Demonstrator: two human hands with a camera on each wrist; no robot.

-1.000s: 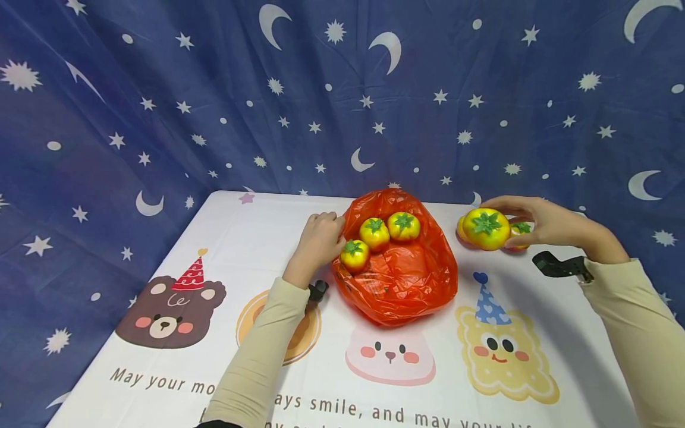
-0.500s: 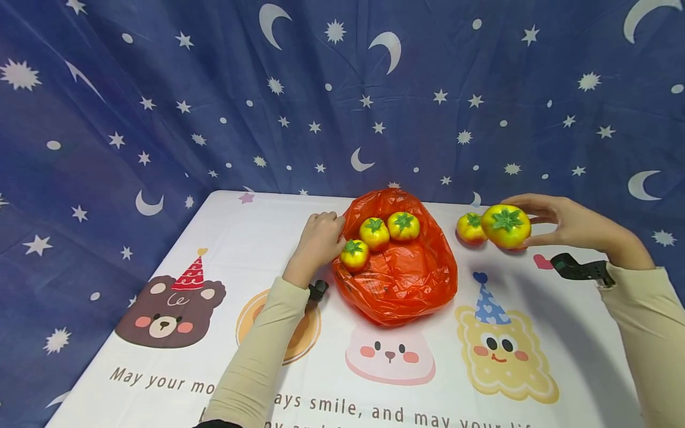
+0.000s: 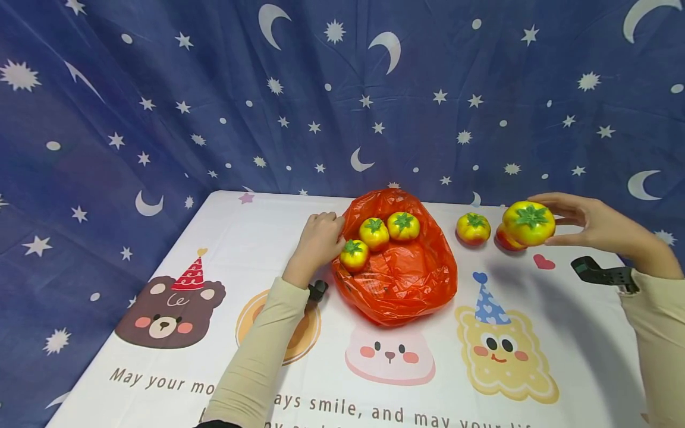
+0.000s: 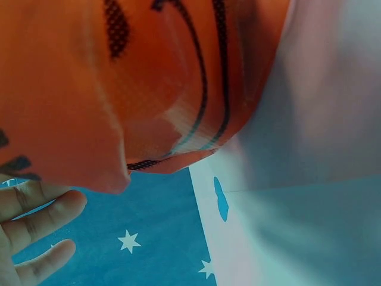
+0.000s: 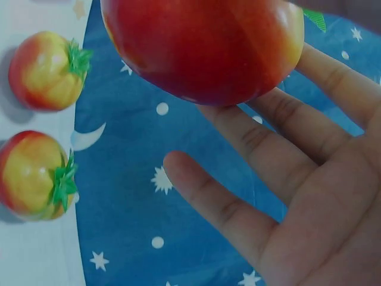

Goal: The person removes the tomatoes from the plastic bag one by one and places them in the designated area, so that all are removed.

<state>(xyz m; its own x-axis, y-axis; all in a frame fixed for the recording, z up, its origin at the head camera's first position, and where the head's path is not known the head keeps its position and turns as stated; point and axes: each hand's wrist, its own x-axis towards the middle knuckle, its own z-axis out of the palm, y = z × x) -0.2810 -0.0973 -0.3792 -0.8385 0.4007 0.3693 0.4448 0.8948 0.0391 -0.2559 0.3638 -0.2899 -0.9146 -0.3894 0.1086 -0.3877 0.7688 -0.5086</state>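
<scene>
My right hand [image 3: 594, 223] holds a yellow-and-red tomato [image 3: 528, 223] between thumb and fingers, raised above the back right of the table. In the right wrist view the held tomato [image 5: 202, 47] shows its red underside, with the little finger clear of it. Just left of and below that hand, two more tomatoes [image 3: 473, 229] [image 3: 509, 239] sit on the table, one partly hidden by the held one. The left hand [image 3: 319, 241] pinches the left rim of an open red plastic bag [image 3: 401, 279]. Inside the bag lie three tomatoes [image 3: 374, 233] with green tops.
A white tablecloth [image 3: 278, 232] with printed cartoon faces and lettering covers the table. Behind it hangs a dark blue curtain [image 3: 321, 107] with moons and stars, close to the table's back edge.
My right hand has carried its tomato to the right, away from the bag, uncovering the left tomato on the table. The left hand and the bag have stayed still.
</scene>
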